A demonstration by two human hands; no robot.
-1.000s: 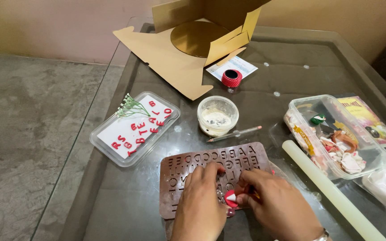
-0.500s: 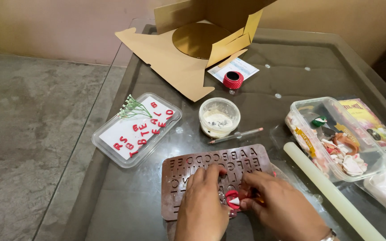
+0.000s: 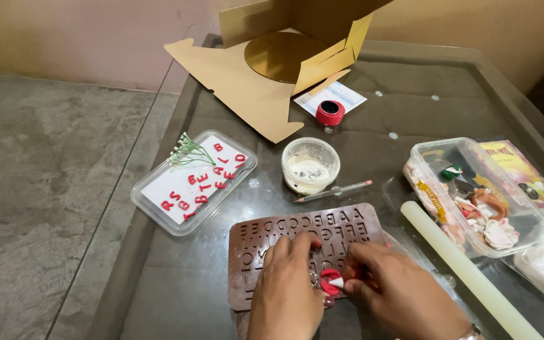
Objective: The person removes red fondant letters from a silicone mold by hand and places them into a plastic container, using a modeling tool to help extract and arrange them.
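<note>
Head view, one moment. Left hand [image 3: 288, 286]: flat, fingers spread, grasping nothing, pressing down on the brown letter mould [image 3: 306, 249] beneath it. Right hand [image 3: 398, 296]: pinched around a small white-tipped tool [image 3: 337, 283], its tip against a lump of red paste [image 3: 330, 281] lying on the mould between the two hands.

Handling, judged: the paste looks soft, light and easily dented or torn; best lifted by its edge with fingertips or the tool. The mould looks flexible and thin; hold it flat by its rim.

Beyond the left hand: clear shallow tray [image 3: 158, 208] holding red cut letters [image 3: 206, 182] and a green sprig [image 3: 190, 151]. Ahead of both hands: white round tub [image 3: 310, 165], pencil-like tool [image 3: 334, 191], red cap [image 3: 330, 113], open cardboard box [image 3: 266, 88]. Beside the right hand: pale rolling pin [image 3: 461, 267] and clear container [image 3: 473, 195] of scraps.

Surface: dark glass table [image 3: 177, 296], smooth and reflective. Room: grey concrete floor [image 3: 39, 189], beige wall [image 3: 96, 38].
</note>
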